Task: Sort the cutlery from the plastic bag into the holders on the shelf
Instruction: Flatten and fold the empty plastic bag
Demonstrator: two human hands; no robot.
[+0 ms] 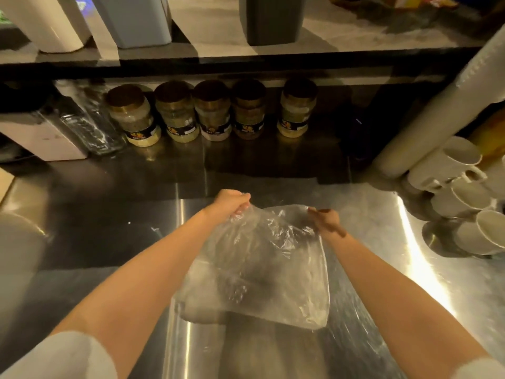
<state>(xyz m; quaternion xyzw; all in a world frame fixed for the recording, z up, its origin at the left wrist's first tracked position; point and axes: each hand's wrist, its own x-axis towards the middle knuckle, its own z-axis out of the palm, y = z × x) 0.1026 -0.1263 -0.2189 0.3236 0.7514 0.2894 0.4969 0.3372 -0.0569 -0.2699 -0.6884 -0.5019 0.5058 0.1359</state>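
A clear plastic bag (262,266) hangs just above the steel counter (109,214), held up by its top edge. My left hand (231,205) grips the bag's top left corner and my right hand (326,221) grips the top right corner. The bag looks crumpled and see-through; I cannot make out any cutlery inside it. On the shelf (246,57) above stand a white holder (52,23), a pale grey holder (136,20) and a dark grey holder (270,19).
Several spice jars (210,113) line the back of the counter under the shelf. A glass bottle (90,124) and a white box (41,138) lie at the left. White cups (459,187) are piled at the right beside a leaning white roll (442,105).
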